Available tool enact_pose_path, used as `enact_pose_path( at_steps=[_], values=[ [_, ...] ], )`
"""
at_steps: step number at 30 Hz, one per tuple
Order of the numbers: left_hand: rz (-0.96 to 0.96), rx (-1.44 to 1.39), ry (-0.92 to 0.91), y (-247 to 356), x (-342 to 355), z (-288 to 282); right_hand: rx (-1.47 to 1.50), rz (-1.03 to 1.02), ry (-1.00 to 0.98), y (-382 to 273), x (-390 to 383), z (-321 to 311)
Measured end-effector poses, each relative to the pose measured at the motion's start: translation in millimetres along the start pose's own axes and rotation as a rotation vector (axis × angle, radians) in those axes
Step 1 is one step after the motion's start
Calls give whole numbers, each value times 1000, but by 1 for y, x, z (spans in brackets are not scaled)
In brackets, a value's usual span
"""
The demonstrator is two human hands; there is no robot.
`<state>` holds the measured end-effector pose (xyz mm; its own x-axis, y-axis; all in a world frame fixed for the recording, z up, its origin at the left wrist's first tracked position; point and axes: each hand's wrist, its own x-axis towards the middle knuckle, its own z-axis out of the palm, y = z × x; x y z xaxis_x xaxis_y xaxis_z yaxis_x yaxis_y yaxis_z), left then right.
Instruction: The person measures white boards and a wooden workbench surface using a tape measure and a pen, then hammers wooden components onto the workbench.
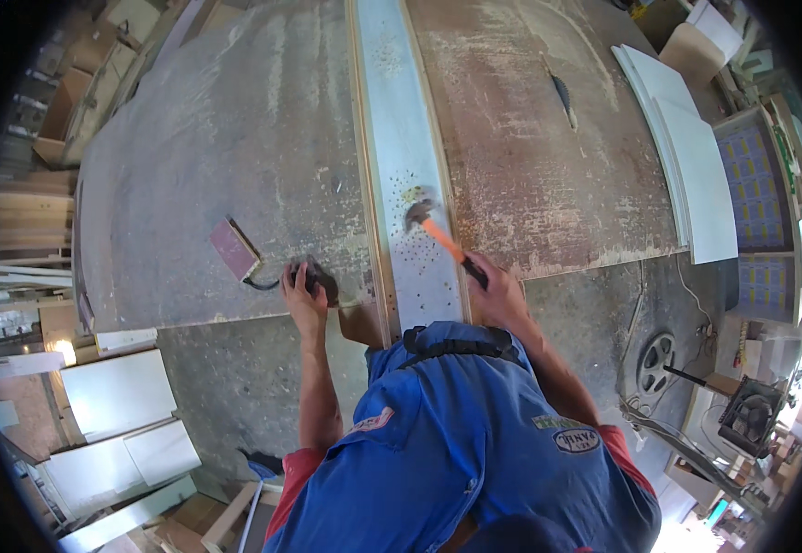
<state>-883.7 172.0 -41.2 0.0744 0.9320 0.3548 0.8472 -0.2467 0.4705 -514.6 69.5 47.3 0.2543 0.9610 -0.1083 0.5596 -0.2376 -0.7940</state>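
My right hand (496, 293) grips the dark end of a hammer with an orange handle (444, 241). Its metal head (416, 213) rests on a long pale blue-grey board (399, 120) that runs away from me along the middle of the workbench. Small dark specks, maybe nails or holes, dot the board near the hammer head. My left hand (303, 293) lies on the bench left of the board, closed around a small dark object (320, 279); what it is I cannot tell.
A dusty worn workbench (235, 138) holds a small reddish block (232, 249) left of my left hand. A saw blade (564, 100) pokes from the bench top at right. White panels (696, 157) lie at the right edge, and more white boards (115, 396) on the floor at left.
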Motion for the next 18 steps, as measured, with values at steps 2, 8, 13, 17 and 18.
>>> enact_pose_path(
  at_steps=[2,8,13,17,18],
  values=[
    [-26,-11,-44,-15,-4,0,-77,-71,-105,-3,13,14],
    [-395,-599,64,-11,-16,-12,627,159,-134,9,14,15],
    [-758,-876,-2,20,-31,-27,1151,456,35,23,13,-8],
    [-781,-928,3,44,-30,-18,1466,633,-60,36,14,-12],
    [-773,-942,18,47,-28,-16,1501,642,-94,39,12,-7]
  ],
)
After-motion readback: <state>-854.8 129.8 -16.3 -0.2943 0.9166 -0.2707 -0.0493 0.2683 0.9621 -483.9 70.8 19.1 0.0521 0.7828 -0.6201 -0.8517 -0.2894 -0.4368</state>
